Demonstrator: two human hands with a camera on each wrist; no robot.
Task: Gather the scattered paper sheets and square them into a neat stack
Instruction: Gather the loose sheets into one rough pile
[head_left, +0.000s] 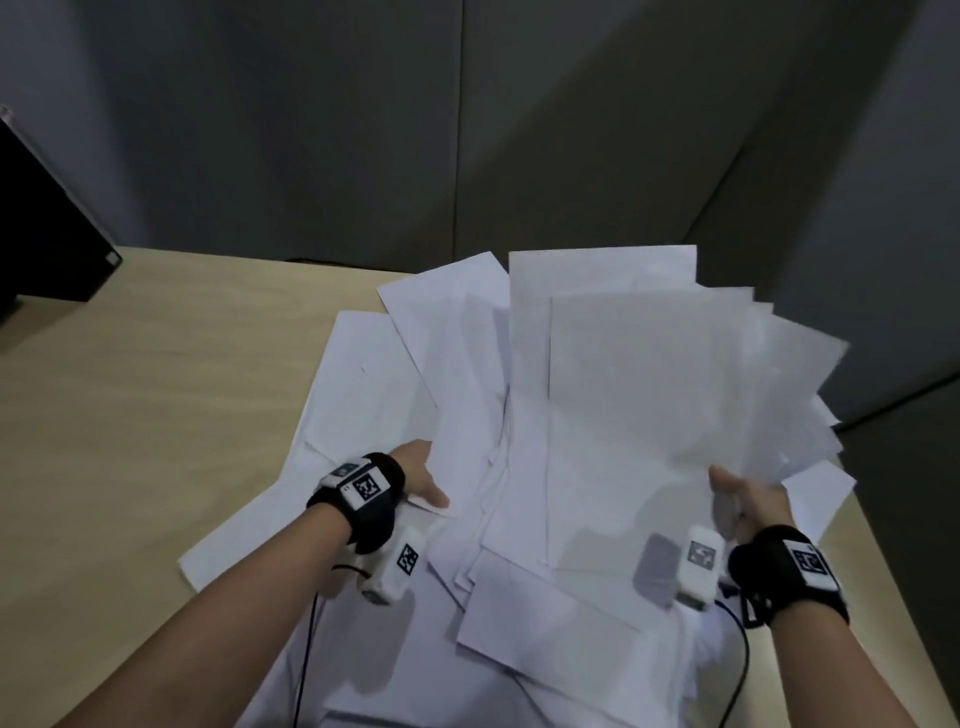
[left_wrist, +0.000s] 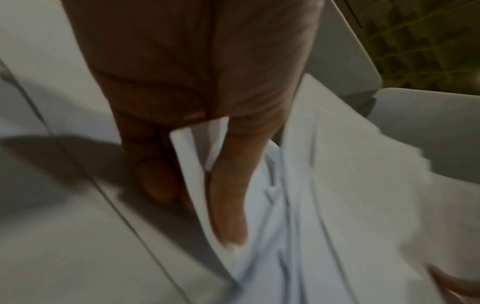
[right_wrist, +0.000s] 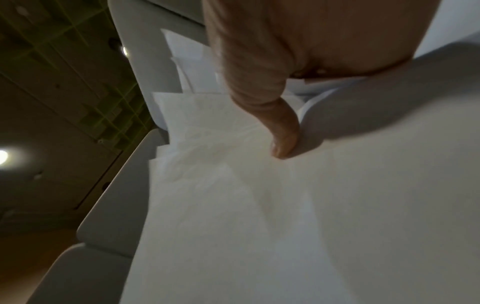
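Both hands pinch the fanned paper sheets (head_left: 623, 395) near the table's (head_left: 130, 395) right edge — left hand (head_left: 421, 480) on their left edge, right hand (head_left: 748, 501) at their right.

An office workspace is showing here. A pale wood-grain desk (head_left: 130, 389) is sitting against grey partition panels (head_left: 363, 130) that are closing in its far edge and right side like a cubicle. Plain white paper sheets (head_left: 597, 389) are lying spread over the right half of the tabletop. A dark flat object (head_left: 47, 223), seemingly a monitor, is standing at the far left corner. Recessed ceiling lights (right_wrist: 2, 156) are glowing overhead in the right wrist view.
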